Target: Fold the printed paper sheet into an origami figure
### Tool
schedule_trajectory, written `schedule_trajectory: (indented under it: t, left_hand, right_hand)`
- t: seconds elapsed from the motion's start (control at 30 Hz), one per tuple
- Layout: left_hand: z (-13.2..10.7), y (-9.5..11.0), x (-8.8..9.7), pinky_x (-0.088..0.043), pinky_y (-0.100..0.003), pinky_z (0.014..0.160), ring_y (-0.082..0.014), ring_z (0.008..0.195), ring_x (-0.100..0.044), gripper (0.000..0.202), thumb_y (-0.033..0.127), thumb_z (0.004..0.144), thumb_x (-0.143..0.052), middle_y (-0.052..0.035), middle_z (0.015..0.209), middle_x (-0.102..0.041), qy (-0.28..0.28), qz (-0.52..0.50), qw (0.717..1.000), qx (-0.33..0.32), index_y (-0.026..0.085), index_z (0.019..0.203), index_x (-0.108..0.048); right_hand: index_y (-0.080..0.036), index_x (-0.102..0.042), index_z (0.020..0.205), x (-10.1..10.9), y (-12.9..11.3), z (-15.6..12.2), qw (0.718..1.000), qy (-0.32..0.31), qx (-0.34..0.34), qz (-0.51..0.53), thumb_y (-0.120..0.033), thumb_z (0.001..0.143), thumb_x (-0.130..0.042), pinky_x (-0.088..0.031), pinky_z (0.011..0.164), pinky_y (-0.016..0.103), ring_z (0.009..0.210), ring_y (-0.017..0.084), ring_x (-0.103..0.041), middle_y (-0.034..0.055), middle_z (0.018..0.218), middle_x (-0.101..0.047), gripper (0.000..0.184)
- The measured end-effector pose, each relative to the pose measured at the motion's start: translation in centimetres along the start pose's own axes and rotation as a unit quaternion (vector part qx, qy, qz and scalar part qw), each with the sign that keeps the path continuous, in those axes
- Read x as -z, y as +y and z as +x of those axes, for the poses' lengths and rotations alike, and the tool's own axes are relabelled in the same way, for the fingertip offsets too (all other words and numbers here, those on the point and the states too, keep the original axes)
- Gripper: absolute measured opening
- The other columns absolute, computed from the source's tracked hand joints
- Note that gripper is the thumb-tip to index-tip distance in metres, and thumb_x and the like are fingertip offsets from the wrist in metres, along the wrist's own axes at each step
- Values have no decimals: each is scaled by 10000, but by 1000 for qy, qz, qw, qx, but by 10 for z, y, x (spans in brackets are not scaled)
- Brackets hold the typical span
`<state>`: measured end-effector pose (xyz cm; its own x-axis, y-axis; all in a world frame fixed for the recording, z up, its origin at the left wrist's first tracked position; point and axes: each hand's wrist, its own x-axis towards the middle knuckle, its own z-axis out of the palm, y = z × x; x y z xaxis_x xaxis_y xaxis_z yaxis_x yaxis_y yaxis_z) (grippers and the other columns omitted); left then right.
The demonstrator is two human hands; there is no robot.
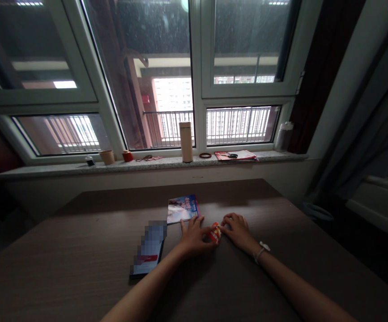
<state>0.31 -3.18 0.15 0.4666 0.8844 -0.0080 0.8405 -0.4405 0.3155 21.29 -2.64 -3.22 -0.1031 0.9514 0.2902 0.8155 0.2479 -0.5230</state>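
Observation:
Between my hands is a small red and yellow packet [215, 233], just above the brown table [89, 232]. My left hand [195, 237] pinches its left side between thumb and forefinger, the other fingers spread toward a booklet. The fingertips of my right hand [236, 229] are closed at the packet's upper right edge; a light bracelet circles that wrist. Beyond my left hand lies the blue and white printed booklet [182, 209]. A phone [148, 250], its screen partly pixelated, rests left of my left forearm.
Along the stone windowsill [153, 163] stand a beige flask [186, 142], a paper cup [107, 157], a red spool-like item [127, 155], a small dark bottle [89, 160] and a clear bottle [283, 136]. Scissors [231, 155] lie on red papers [244, 155], beside a dark bracelet [205, 155].

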Motion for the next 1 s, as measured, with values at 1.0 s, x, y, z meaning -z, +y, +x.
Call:
schedule_trajectory:
  t: [1.0]
  left_hand:
    - [4, 6, -5, 89, -714, 1035, -391, 1417, -166, 552, 639, 710, -653, -37, 1505, -361, 26, -26, 998, 47, 471, 1232, -590]
  right_hand:
    - [-249, -667, 865, 1, -11, -3, 1000, 17, -15, -22, -433, 851, -570, -307, 988, 419, 1093, 252, -474, 56, 1084, -583, 209]
